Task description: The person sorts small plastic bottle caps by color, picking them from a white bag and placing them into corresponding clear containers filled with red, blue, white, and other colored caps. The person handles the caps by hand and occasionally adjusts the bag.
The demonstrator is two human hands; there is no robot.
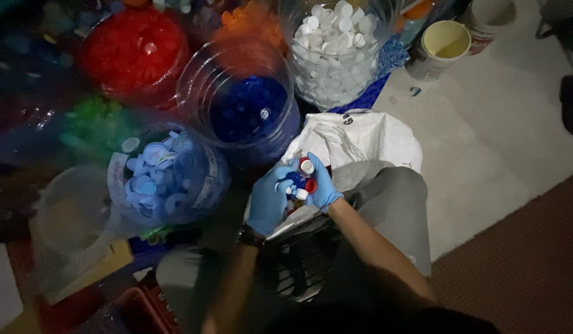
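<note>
The person's two hands, both in blue gloves, meet over the mouth of a white sack point(360, 139) that lies open between the knees. The left hand point(268, 198) is cupped with the palm up and carries a small heap of mixed bottle caps point(299, 182), white, red and blue ones. The right hand point(322, 182) is curled against it from the other side, and its fingers point(315, 166) close around a white cap point(307, 166) at the top of the heap. So the caps are between both hands, touching both, and no hand is clearly nearer; caps are round, so they have no long axis to speak of. The jars stand ahead and to the left of the hands. Nearest is the clear jar of dark blue caps point(246, 111), just beyond the hands. The jar of light blue caps point(166, 176) is to the left of the left hand, the jar of white caps point(336, 43) is further ahead, a little to the right, and the jar of red caps point(135, 52) is far left behind. A cream paint tin point(444, 46) stands on the floor at the right, well apart. Nothing stands between the hands and the near jars; only the sack edge lies below.
</note>
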